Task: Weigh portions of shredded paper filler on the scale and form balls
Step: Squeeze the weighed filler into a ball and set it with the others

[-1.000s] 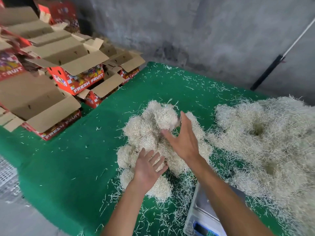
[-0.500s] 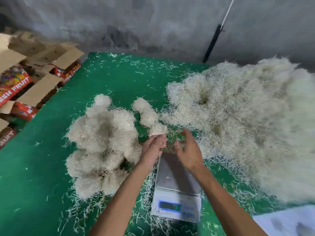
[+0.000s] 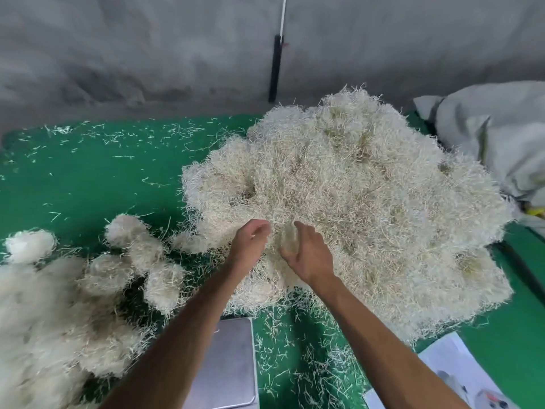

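A big loose heap of pale shredded paper filler covers the right half of the green table. My left hand and my right hand reach into the near edge of the heap, fingers curled and apart, with a clump of filler between them. Blur keeps me from telling whether either hand grips strands. Several finished filler balls lie piled at the left. The scale's bare steel platform sits under my left forearm, partly hidden by it.
Loose strands litter the green cover. A grey concrete wall rises behind the table, with a black-handled pole leaning on it. A grey sack lies at the far right. White printed paper sits at the lower right.
The view swung right, away from the fruit boxes and the balls. Both hands moved from the ball pile, over the scale, and on into the near edge of the big heap.
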`<action>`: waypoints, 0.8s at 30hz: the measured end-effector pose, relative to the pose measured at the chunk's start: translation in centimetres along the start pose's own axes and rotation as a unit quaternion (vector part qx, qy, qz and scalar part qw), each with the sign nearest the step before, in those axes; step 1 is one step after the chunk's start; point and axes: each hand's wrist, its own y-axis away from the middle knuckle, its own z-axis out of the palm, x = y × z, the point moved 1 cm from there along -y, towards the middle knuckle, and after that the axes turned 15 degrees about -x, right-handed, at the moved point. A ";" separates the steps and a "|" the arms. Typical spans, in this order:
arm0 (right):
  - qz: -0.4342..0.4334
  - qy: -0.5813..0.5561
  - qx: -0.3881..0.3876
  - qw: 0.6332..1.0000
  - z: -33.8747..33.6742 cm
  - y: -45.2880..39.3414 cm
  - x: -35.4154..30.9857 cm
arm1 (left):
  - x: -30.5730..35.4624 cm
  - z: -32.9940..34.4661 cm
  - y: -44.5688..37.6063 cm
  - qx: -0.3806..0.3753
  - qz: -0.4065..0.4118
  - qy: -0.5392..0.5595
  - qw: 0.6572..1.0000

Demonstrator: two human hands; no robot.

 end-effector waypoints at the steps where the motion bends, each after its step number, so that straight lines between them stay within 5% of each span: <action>1: 0.005 0.038 -0.020 0.999 0.6 -0.9 0.6 | -0.3 0.6 -1.4 -0.001 -0.008 -0.026 1.000; 6: 0.011 0.113 -0.109 0.988 4.3 -4.2 3.7 | -4.1 4.2 -6.2 -0.050 -0.160 -0.160 0.973; 9: 0.012 0.094 -0.097 0.991 5.5 -4.7 4.3 | -7.1 5.6 -6.8 -0.078 -0.245 -0.205 0.944; 17: -0.064 -0.060 -0.005 0.996 2.1 -4.0 2.1 | -4.8 6.4 -7.2 -0.026 -0.165 0.046 0.985; 19: -0.096 -0.090 0.018 0.991 0.5 -3.2 0.8 | -3.3 5.9 -5.9 -0.024 -0.102 0.010 0.994; 22: -0.133 -0.121 0.045 0.983 -1.6 -1.6 -1.6 | -0.4 6.1 -4.3 0.080 -0.044 -0.091 0.992; 24: -0.149 -0.137 0.045 0.978 -2.7 -0.3 -3.3 | 1.2 5.2 -2.2 0.064 -0.007 -0.111 0.992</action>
